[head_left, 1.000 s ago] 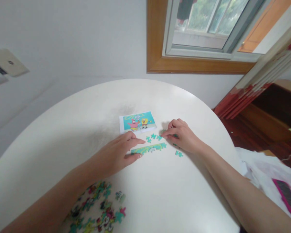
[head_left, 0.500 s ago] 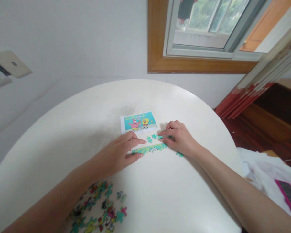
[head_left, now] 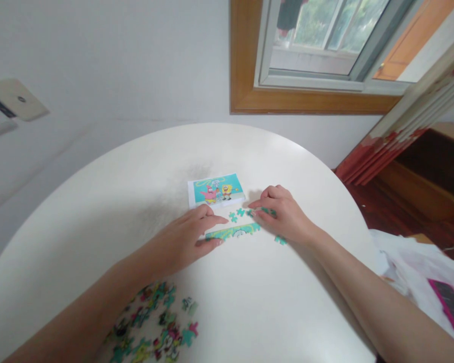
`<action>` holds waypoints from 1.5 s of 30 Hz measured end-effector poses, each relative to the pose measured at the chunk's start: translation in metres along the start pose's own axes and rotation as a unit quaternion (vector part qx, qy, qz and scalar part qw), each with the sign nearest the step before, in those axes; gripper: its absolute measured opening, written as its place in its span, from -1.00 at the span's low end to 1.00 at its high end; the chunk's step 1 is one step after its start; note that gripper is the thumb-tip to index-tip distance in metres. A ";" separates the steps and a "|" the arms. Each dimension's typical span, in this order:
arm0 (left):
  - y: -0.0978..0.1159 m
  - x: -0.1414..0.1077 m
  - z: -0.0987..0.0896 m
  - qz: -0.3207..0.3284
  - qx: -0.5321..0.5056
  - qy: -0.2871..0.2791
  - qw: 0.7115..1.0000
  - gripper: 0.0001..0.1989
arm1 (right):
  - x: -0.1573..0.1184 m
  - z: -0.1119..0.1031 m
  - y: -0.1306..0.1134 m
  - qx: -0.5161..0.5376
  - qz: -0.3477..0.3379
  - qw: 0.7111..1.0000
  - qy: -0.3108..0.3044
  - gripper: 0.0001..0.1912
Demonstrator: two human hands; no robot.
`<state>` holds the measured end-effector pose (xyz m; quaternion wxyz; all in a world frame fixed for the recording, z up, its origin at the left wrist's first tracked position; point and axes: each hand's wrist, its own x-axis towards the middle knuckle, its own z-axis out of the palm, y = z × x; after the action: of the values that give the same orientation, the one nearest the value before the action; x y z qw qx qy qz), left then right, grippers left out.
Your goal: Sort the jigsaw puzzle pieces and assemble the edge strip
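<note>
A joined strip of jigsaw puzzle (head_left: 232, 232), teal with yellow marks and part of a pale face, lies flat on the table. Around its left end is my left hand (head_left: 192, 229), its thumb along the lower edge and its index finger stretched out above, apart from each other. My right hand (head_left: 280, 212) has thumb and index finger closed on a teal puzzle piece (head_left: 250, 213) above the strip's right end. Two loose teal pieces (head_left: 233, 217) lie just left of those fingertips. Under the right palm shows another piece (head_left: 280, 240).
Behind the strip lies a picture card (head_left: 217, 190) with cartoon figures. Many mixed puzzle pieces (head_left: 170, 338) are heaped at the near left, partly behind my left forearm. The round white table (head_left: 249, 146) meets the wall. A pink-edged phone (head_left: 450, 307) lies at the right.
My right hand has shifted slightly to the right, and its thumb has come up off the strip's right end. My left hand and the strip have stayed put.
</note>
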<state>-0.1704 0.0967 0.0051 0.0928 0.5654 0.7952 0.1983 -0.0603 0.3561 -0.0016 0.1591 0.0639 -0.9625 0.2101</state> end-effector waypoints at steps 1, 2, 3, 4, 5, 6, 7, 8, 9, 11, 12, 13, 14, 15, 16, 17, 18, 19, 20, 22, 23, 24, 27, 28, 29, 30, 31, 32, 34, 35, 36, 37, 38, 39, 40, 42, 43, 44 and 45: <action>0.000 0.000 0.000 0.002 0.001 0.001 1.000 -0.63 | 0.001 0.002 -0.003 -0.008 -0.007 1.000 -0.007 -0.70; 0.000 0.000 0.000 0.002 0.001 0.002 1.000 -0.63 | 0.002 0.004 -0.006 -0.017 -0.014 1.000 -0.013 -0.68; -0.001 0.000 0.000 0.002 0.001 0.001 1.000 -0.63 | 0.002 0.006 -0.008 -0.027 -0.020 0.999 -0.017 -0.66; -0.001 0.000 0.000 0.000 0.000 0.001 1.000 -0.63 | 0.003 0.008 -0.010 -0.036 -0.023 0.999 -0.021 -0.66; -0.001 0.000 0.000 0.000 -0.002 -0.001 1.000 -0.63 | 0.003 0.009 -0.011 -0.045 -0.024 0.998 -0.023 -0.68; -0.002 0.000 0.000 -0.001 -0.003 -0.001 1.000 -0.63 | 0.004 0.010 -0.012 -0.053 -0.024 0.998 -0.025 -0.69; -0.002 0.000 0.001 -0.001 -0.005 -0.001 1.000 -0.62 | 0.004 0.010 -0.012 -0.059 -0.022 0.998 -0.028 -0.70; -0.002 0.000 0.001 -0.001 -0.007 0.000 1.000 -0.62 | 0.004 0.010 -0.012 -0.064 -0.020 0.997 -0.030 -0.71; -0.002 0.000 0.001 -0.001 -0.009 0.002 1.000 -0.62 | 0.003 0.010 -0.012 -0.066 -0.017 0.997 -0.032 -0.71; -0.001 0.000 0.001 -0.001 -0.012 0.008 1.000 -0.62 | 0.003 0.009 -0.011 -0.068 -0.012 0.997 -0.035 -0.71; -0.001 0.000 0.001 -0.001 -0.012 0.009 1.000 -0.62 | 0.003 0.008 -0.011 -0.068 -0.010 0.997 -0.035 -0.71; -0.001 0.000 0.001 -0.001 -0.012 0.009 1.000 -0.62 | 0.003 0.007 -0.011 -0.067 -0.008 0.997 -0.034 -0.72; -0.001 0.000 0.001 -0.001 -0.011 0.010 1.000 -0.62 | 0.003 0.007 -0.010 -0.066 -0.006 0.997 -0.034 -0.72; -0.001 0.000 0.001 -0.001 -0.010 0.008 1.000 -0.62 | 0.003 0.007 -0.010 -0.064 -0.004 0.997 -0.034 -0.72; -0.001 0.000 0.001 -0.001 -0.010 0.006 1.000 -0.62 | 0.003 0.007 -0.010 -0.062 -0.003 0.997 -0.035 -0.72; -0.001 -0.001 0.001 -0.001 -0.010 0.005 1.000 -0.62 | 0.004 0.006 -0.010 -0.059 -0.002 0.998 -0.035 -0.72; 0.000 -0.001 0.000 -0.002 -0.010 0.003 1.000 -0.62 | 0.004 0.006 -0.010 -0.056 -0.002 0.998 -0.036 -0.72; 0.000 0.000 0.000 -0.003 -0.009 0.001 1.000 -0.62 | 0.004 0.007 -0.010 -0.054 -0.003 0.998 -0.036 -0.72; 0.001 0.000 0.000 -0.005 -0.008 -0.001 1.000 -0.62 | 0.004 0.007 -0.010 -0.053 -0.003 0.998 -0.035 -0.71; 0.003 0.000 -0.002 -0.009 -0.006 -0.002 1.000 -0.62 | 0.004 0.007 -0.010 -0.056 -0.004 0.998 -0.034 -0.68; 0.004 0.000 -0.002 -0.010 -0.006 -0.001 1.000 -0.62 | 0.004 0.007 -0.010 -0.059 -0.004 0.998 -0.032 -0.67; 0.004 0.000 -0.002 -0.010 -0.007 0.000 1.000 -0.62 | 0.004 0.007 -0.011 -0.062 -0.004 0.998 -0.030 -0.68; 0.005 0.001 -0.003 -0.009 -0.009 0.005 1.000 -0.62 | 0.004 0.008 -0.011 -0.071 -0.007 0.997 -0.026 -0.73; 0.005 0.001 -0.003 -0.009 -0.009 0.006 1.000 -0.62 | 0.004 0.008 -0.011 -0.072 -0.008 0.997 -0.024 -0.75; 0.005 0.001 -0.003 -0.009 -0.009 0.006 1.000 -0.62 | 0.004 0.008 -0.010 -0.073 -0.009 0.997 -0.024 -0.77; 0.004 0.001 -0.002 -0.008 -0.009 0.006 1.000 -0.63 | 0.005 0.009 -0.010 -0.073 -0.011 0.997 -0.023 -0.78; 0.004 0.001 -0.002 -0.008 -0.009 0.006 1.000 -0.63 | 0.005 0.009 -0.010 -0.072 -0.012 0.997 -0.021 -0.78; 0.004 0.001 -0.002 -0.007 -0.008 0.004 1.000 -0.63 | 0.005 0.010 -0.010 -0.071 -0.014 0.997 -0.020 -0.78; 0.003 0.000 -0.001 -0.008 -0.007 0.002 1.000 -0.63 | 0.005 0.010 -0.009 -0.067 -0.017 0.997 -0.021 -0.76; 0.003 0.000 -0.001 -0.008 -0.006 0.002 1.000 -0.63 | 0.005 0.009 -0.010 -0.064 -0.017 0.998 -0.023 -0.73; 0.003 0.000 -0.001 -0.008 -0.005 0.002 1.000 -0.63 | 0.005 0.009 -0.010 -0.060 -0.015 0.998 -0.025 -0.70; 0.003 0.000 -0.001 -0.009 -0.004 0.001 1.000 -0.63 | 0.005 0.008 -0.010 -0.054 -0.013 0.998 -0.027 -0.67; 0.003 0.001 -0.001 -0.010 -0.004 0.001 1.000 -0.63 | 0.005 0.007 -0.011 -0.049 -0.009 0.998 -0.028 -0.64; 0.003 0.001 -0.001 -0.010 -0.003 0.000 1.000 -0.63 | 0.005 0.006 -0.011 -0.047 -0.006 0.998 -0.028 -0.64; 0.004 0.001 -0.001 -0.010 -0.003 -0.002 1.000 -0.63 | 0.005 0.005 -0.011 -0.049 -0.001 0.998 -0.027 -0.66; 0.004 0.001 -0.002 -0.010 -0.002 -0.004 1.000 -0.63 | 0.005 0.004 -0.012 -0.062 0.008 0.998 -0.024 -0.72; 0.005 0.000 -0.002 -0.010 -0.002 -0.003 1.000 -0.63 | 0.005 0.004 -0.012 -0.070 0.011 0.997 -0.025 -0.75; 0.005 0.000 -0.002 -0.010 -0.001 -0.003 1.000 -0.63 | 0.005 0.004 -0.012 -0.075 0.014 0.997 -0.026 -0.77; 0.005 0.000 -0.002 -0.010 0.000 -0.003 1.000 -0.62 | 0.005 0.005 -0.012 -0.077 0.015 0.997 -0.027 -0.78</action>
<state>-0.1671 0.0978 0.0093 0.0968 0.5583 0.8004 0.1959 -0.0643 0.3433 0.0008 0.1338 0.0426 -0.9807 0.1361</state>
